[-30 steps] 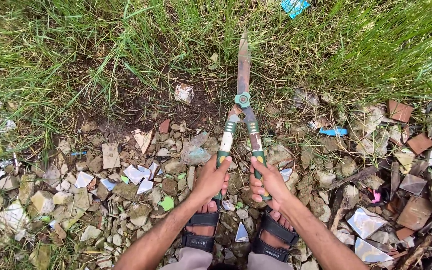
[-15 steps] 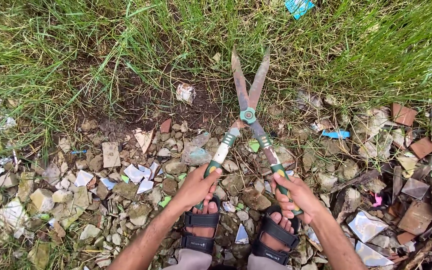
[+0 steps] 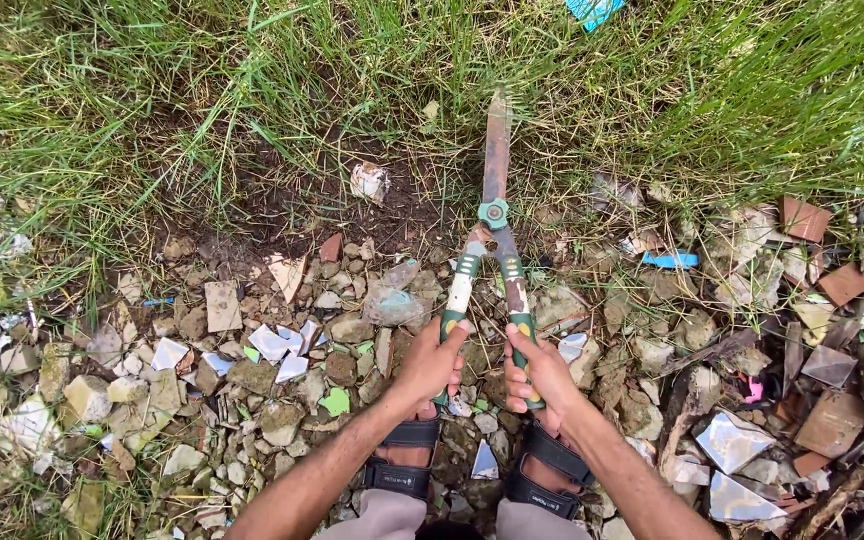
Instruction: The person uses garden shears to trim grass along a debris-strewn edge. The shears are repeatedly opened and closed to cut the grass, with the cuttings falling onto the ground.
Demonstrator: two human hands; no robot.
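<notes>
- The left hand [image 3: 434, 362] is closed around the left green handle of the hedge shears [image 3: 493, 215]; the right hand [image 3: 540, 372] is closed around the right handle.
- The rusty blades lie shut, pointing to 12 o'clock into the grass [image 3: 652, 90] edge; the pivot sits above bare soil.
- For a clean cut, the tips belong low at the stems, clear of the rubble [image 3: 252, 350] at 9 o'clock and of both sandalled feet [image 3: 402, 465].

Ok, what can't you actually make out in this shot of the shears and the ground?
- Head view: shear handles, lower ends hidden inside left hand and right hand.
- Blue scrap: cut off by the top edge.
- Sandalled feet: partly hidden by forearms, cut by the bottom edge.
</notes>
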